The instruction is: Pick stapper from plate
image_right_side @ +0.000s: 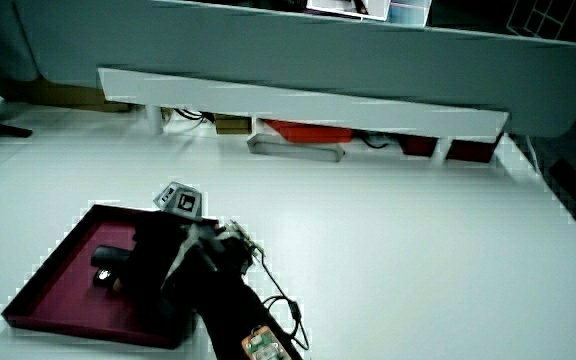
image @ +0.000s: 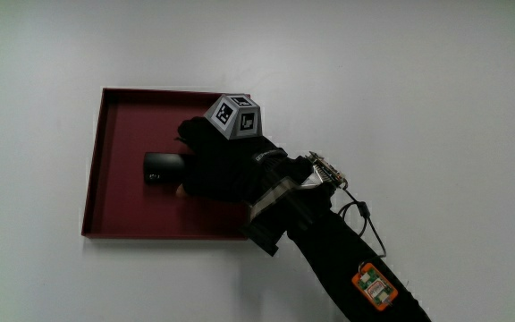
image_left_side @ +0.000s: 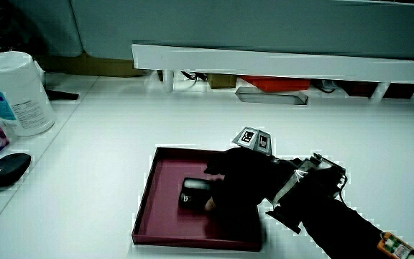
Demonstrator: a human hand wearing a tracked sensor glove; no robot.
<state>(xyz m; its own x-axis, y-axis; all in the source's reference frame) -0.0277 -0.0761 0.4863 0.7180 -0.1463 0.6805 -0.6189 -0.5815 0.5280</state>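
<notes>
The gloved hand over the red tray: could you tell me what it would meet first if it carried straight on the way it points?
Most likely the black stapler, which lies on the tray right at the hand; whether they already touch is unclear.

— What sort of place was it?

— It looked like a lab or a test bench, not a home. A plain white table (image: 418, 72) ran up to a low white partition (image_left_side: 279, 66), with cables (image_left_side: 192, 75) and a red item (image_left_side: 272, 83) tucked under it.

— Anything else?

— A tub of wipes (image_left_side: 16, 93) stood at the table's edge, and a black mouse-like object (image_left_side: 7, 169) lay nearer to the person. The hand (image: 217, 165), over a dark red tray (image: 114, 206), wore 1 patterned cube (image: 237, 116). An orange tagged device (image: 373, 286) sat on its forearm.
</notes>
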